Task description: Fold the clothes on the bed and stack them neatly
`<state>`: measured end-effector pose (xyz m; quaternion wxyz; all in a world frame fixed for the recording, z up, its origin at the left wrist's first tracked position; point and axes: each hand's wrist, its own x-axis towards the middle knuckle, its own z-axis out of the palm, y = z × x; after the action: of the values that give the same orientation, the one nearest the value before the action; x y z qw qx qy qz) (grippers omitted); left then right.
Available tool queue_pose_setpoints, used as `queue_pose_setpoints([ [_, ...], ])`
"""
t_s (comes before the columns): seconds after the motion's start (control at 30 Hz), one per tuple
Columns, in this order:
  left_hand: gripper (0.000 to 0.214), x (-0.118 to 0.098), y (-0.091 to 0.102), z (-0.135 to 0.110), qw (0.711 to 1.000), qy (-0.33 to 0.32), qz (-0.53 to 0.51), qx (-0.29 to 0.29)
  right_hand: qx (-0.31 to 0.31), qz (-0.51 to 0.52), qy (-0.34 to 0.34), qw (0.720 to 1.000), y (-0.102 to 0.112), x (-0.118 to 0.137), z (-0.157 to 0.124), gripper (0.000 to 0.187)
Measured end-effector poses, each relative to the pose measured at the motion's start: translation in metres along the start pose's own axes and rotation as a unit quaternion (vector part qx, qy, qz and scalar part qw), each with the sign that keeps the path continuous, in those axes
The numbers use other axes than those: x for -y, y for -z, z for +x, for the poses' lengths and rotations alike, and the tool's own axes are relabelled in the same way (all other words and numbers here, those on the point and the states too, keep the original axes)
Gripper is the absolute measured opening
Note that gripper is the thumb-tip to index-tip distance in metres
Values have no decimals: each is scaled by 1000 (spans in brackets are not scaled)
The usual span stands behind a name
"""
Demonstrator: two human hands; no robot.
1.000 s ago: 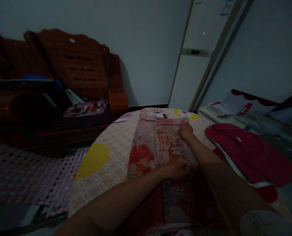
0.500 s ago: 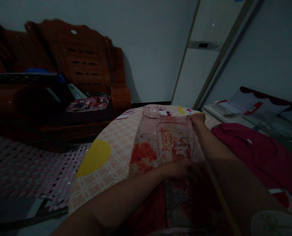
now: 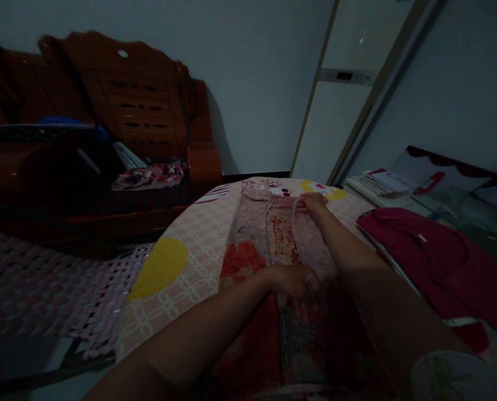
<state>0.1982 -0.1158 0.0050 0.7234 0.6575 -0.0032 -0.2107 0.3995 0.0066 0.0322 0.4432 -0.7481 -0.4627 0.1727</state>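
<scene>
A pinkish garment with red-orange blotches (image 3: 244, 262) lies lengthwise on the table, its right side partly folded inward. My right hand (image 3: 314, 203) pinches the far edge of the folded-over flap, near the garment's far end. Closer to me, my left hand (image 3: 296, 283) is on the garment with its fingers curled around part of the same flap. The near part of the garment is in deep shadow, and the forearms cover some of it.
The round table has a patterned cloth (image 3: 202, 239). A folded magenta garment (image 3: 432, 250) lies at the right, with papers (image 3: 378, 184) behind it. A wooden sofa (image 3: 135, 94), a woven chair (image 3: 64, 289) and a tall white cabinet unit (image 3: 336, 122) stand around.
My right hand has moved left, carrying the garment's right edge inward over its middle. My left hand has shifted slightly left and stays low on the garment.
</scene>
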Motion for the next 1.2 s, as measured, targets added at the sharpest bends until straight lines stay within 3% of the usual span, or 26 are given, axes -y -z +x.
queue_pose_setpoints([
  [0.1, 29, -6, 6, -11, 998, 34, 13, 46, -11, -31, -27, 999, 21, -6, -16, 22],
  [0.23, 41, -8, 8, -16, 998, 37, 8, 41, -28, -113, -57, 991, 63, -22, -40, 20],
  [0.33, 47, -4, 8, -13, 999, 26, -3, 35, -14, -191, -81, 978, 79, -30, -55, 19],
  [0.63, 35, 6, 13, -7, 999, 31, -18, 40, 53, -356, -49, 932, 49, -18, -67, 31],
  [0.77, 29, 4, 10, -5, 998, 32, -13, 59, 60, -392, -47, 917, 53, -21, -65, 30],
  [0.87, 24, 2, 8, -4, 997, 45, 6, 69, 47, -414, -67, 906, 60, -25, -62, 40],
  [1.0, 22, 5, 9, -2, 996, 44, 19, 71, 35, -430, -65, 900, 57, -20, -59, 42],
  [1.2, 22, 7, 9, -2, 996, 37, 13, 83, 53, -437, -21, 898, 34, -7, -55, 39],
])
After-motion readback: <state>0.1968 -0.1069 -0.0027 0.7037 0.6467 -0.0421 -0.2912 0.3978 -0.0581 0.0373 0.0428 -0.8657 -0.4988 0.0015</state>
